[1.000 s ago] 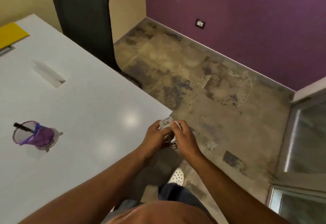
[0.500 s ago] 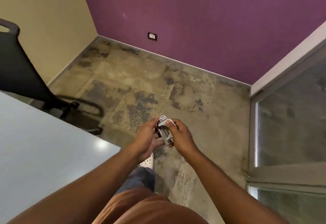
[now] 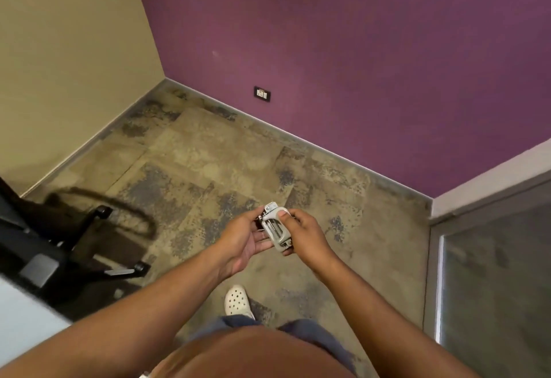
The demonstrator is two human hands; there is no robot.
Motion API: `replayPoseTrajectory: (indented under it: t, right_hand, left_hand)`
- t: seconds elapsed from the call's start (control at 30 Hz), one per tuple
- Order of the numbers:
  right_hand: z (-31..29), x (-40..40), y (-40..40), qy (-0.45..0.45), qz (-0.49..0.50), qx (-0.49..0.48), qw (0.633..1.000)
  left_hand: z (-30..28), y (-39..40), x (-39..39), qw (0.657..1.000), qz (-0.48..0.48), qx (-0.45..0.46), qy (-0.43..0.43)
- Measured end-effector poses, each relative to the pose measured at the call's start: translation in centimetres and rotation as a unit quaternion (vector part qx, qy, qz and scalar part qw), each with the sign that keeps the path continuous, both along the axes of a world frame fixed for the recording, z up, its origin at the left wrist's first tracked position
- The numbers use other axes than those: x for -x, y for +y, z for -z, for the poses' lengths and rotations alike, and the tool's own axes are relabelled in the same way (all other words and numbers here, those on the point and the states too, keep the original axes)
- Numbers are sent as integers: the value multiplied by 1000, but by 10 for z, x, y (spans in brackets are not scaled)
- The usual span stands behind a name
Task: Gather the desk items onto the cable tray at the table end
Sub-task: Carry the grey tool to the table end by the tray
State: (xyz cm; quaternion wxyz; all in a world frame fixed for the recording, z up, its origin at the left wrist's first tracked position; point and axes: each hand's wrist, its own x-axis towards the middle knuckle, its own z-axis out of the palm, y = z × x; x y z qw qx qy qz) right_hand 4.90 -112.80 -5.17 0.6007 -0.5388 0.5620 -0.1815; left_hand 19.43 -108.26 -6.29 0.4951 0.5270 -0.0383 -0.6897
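Both hands hold a small grey stapler [image 3: 275,230] out in front of the body, above the floor and away from the desk [image 3: 21,315], of which only a pale corner shows at the lower left. The cable tray is not in view, so where it lies from here cannot be told.

To carry the stapler well, the person would do best to settle it in one firm grip along its body, keep it closed (its metal parts look partly exposed between the fingers, though it is hard to tell whether it is hinged open), and turn back toward the desk end before letting go. Fiddling with it mid-walk risks a drop onto the floor.

The left hand [image 3: 243,240] lies palm up beneath the stapler, fingers curled lightly round its left side and cradling it. The right hand [image 3: 301,234] comes over from the other side, thumb pressed on the top near the front end and fingers wrapped under the right edge. Both forearms reach forward and converge, wrists slightly bent inward, elbows near the waist.

A black office chair [image 3: 44,246] stands near the desk corner.
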Motion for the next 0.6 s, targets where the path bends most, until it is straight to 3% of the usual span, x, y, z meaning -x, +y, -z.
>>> replayPoseTrajectory:
  t: [0.27,0.6]
  right_hand:
    - [-7,-83,-121,-57,-62,-21,996]
    - [1,-223,-285,-68,-234,-51,969]
  left_hand:
    - [-9,-99,-79,996,-83,10,-14]
    - [-16,-207,-194,973,-222,-16,-60]
